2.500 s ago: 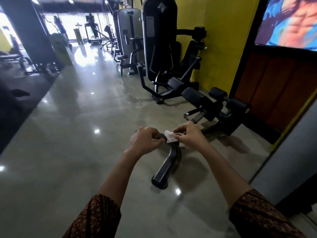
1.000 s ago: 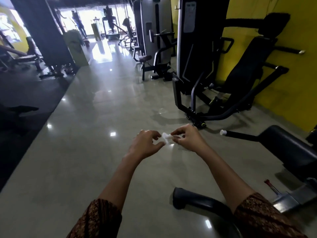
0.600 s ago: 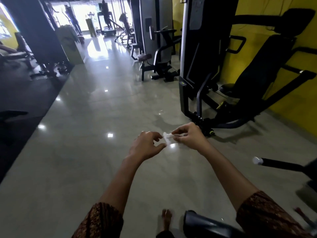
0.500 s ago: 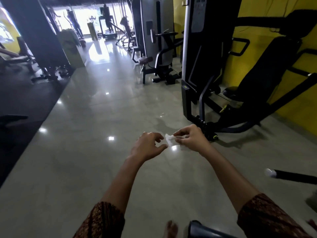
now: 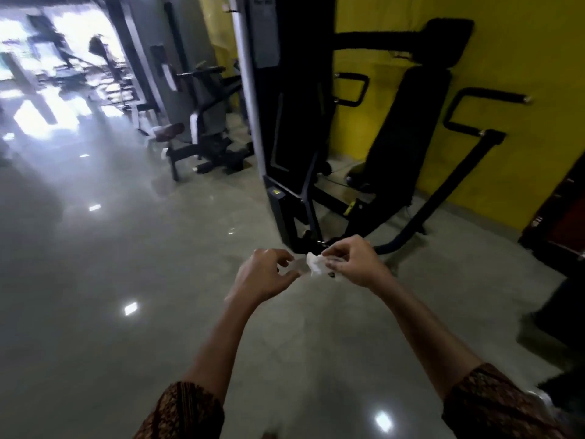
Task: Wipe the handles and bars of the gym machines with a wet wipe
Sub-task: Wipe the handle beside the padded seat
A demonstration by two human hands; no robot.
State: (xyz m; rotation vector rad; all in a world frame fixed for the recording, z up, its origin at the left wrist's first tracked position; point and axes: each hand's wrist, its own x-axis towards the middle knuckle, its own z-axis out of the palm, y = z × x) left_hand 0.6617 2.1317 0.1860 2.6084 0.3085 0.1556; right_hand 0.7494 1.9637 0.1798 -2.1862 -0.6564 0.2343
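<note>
- Our right hand (image 5: 352, 263): pinches the wipe (image 5: 316, 265).
- Our left hand (image 5: 264, 276): curled just beside the wipe; we cannot tell any grip.
- Machine (image 5: 286, 128): beyond our hands.

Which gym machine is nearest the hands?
The black machine by the yellow wall; its base sits just beyond the right hand pinching the wipe. The grey machine stands farther back.

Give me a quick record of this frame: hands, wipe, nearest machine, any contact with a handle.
right hand: pinches the wet wipe
left hand: fingers curled beside the wet wipe; contact unclear, blurred
wipe state: bunched, held in the air above the floor
nearest machine: black seated machine against the yellow wall
handles: not touched by hands or wipe
</note>
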